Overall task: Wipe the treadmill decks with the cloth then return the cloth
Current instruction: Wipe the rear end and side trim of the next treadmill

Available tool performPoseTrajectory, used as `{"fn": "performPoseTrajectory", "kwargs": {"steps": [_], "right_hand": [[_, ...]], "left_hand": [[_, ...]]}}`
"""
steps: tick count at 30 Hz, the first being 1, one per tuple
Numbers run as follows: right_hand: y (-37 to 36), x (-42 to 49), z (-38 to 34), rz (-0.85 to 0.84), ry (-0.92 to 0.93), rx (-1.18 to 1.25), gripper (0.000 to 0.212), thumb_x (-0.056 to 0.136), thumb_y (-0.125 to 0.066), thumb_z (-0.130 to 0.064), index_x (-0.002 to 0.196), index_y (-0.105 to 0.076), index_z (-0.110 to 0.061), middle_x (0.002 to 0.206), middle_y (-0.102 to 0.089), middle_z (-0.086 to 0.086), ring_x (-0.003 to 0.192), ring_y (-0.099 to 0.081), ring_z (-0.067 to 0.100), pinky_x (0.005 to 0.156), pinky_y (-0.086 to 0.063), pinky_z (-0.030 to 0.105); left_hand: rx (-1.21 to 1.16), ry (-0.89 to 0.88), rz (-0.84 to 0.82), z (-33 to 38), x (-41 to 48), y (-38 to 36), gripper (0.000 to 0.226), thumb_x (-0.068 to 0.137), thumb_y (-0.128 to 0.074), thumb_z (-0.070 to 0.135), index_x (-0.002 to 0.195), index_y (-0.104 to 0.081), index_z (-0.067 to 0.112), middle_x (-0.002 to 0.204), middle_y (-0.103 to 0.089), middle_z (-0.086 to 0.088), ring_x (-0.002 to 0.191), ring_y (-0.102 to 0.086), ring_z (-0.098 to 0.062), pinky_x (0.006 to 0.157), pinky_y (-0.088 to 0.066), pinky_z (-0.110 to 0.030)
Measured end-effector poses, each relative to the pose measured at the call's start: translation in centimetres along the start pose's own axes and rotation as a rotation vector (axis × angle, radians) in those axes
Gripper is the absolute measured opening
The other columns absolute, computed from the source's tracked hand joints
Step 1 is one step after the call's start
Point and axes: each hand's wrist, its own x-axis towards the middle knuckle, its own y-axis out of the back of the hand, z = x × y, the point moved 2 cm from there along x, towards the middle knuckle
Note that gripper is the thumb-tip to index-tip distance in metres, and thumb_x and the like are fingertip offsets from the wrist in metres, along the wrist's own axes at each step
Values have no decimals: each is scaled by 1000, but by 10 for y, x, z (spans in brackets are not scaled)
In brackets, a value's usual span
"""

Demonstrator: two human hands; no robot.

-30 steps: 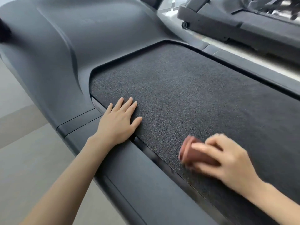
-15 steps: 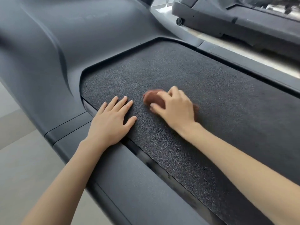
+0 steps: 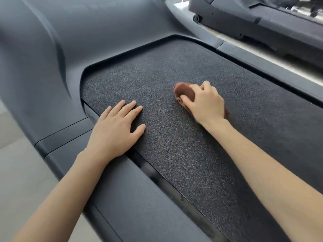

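The treadmill deck (image 3: 174, 67) is a rough black belt set in a dark grey frame. My right hand (image 3: 207, 102) presses a bunched reddish-brown cloth (image 3: 185, 93) onto the belt near its middle; the cloth sticks out past my fingers to the left and a bit shows behind my wrist. My left hand (image 3: 116, 131) lies flat with fingers spread on the belt's near-left edge, its heel on the side rail (image 3: 131, 198).
The grey motor cover (image 3: 87, 32) rises at the far left end of the belt. A second treadmill (image 3: 262, 23) stands at the upper right across a strip of pale floor (image 3: 262, 55). Grey floor (image 3: 22, 172) lies to my left.
My right hand swept the cloth from the near right of the belt up toward the far left, then drifted right to the belt's middle. My left hand stayed planted.
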Motion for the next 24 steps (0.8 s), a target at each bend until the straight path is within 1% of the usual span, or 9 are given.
{"fn": "performPoseTrajectory", "kwargs": {"steps": [2, 4, 8, 11, 13, 16, 19, 22, 24], "right_hand": [[-8, 16, -22, -2, -41, -14, 49, 90, -47, -52, 124, -55, -18, 116, -50, 11, 105, -50, 31, 85, -42, 38], [-10, 17, -45, 4, 12, -21, 48, 90, -47, -52, 122, -55, -17, 116, -50, 12, 103, -51, 30, 83, -42, 37], [1, -18, -64, 23, 262, 32, 44, 88, -50, -53, 114, -59, -18, 103, -51, 9, 92, -51, 27, 75, -41, 35], [12, -43, -57, 42, 460, 164, 44, 81, -56, -53, 110, -65, -22, 90, -55, 6, 81, -55, 25, 69, -46, 33], [11, -39, -49, 24, 504, 185, 43, 78, -57, -55, 109, -66, -26, 87, -56, 2, 78, -57, 22, 65, -45, 29], [0, -2, -46, 4, 422, 146, 42, 81, -60, -54, 113, -64, -27, 91, -55, 3, 85, -57, 23, 66, -43, 30], [-22, 56, -47, -31, 201, 92, 46, 86, -54, -53, 123, -58, -26, 105, -51, 7, 102, -52, 27, 76, -43, 36], [-45, 110, -54, -59, 58, 61, 47, 90, -49, -51, 125, -54, -21, 114, -48, 12, 109, -47, 31, 82, -41, 39], [-57, 137, -66, -66, -5, 41, 47, 92, -47, -50, 124, -52, -17, 119, -46, 15, 112, -46, 33, 87, -41, 42]], "left_hand": [[-1, 3, -4, 1, 1, 1, 62, 89, -30, 56, 146, -22, 36, 155, -17, 14, 144, -7, -11, 118, -5, -36], [9, 0, -11, 1, 1, 2, 63, 89, -28, 56, 147, -20, 34, 156, -15, 14, 144, -5, -10, 117, -3, -35], [-4, -40, -51, -4, 1, 5, 65, 91, -32, 55, 148, -19, 28, 156, -12, 12, 145, -4, -11, 118, -4, -34], [-1, -96, -122, -27, 11, 16, 62, 91, -34, 57, 147, -19, 35, 156, -12, 13, 144, -7, -9, 118, -7, -36], [6, -43, -134, -48, 16, 24, 61, 90, -32, 58, 146, -17, 39, 156, -10, 14, 144, -5, -8, 118, -5, -33], [23, -4, -76, -61, 14, 23, 61, 90, -27, 58, 146, -15, 39, 156, -8, 14, 144, -2, -7, 117, -2, -27], [15, -4, -25, -60, 12, 18, 59, 90, -24, 58, 146, -13, 41, 156, -7, 16, 144, -1, -5, 117, -1, -27], [-16, 3, 10, -62, 14, 18, 58, 89, -19, 64, 145, -16, 45, 155, -8, 20, 143, -1, -2, 114, -1, -23], [-43, 11, 24, -64, 16, 20, 64, 81, -18, 65, 143, -21, 47, 154, -11, 23, 142, -2, 1, 112, -2, -20]]}}
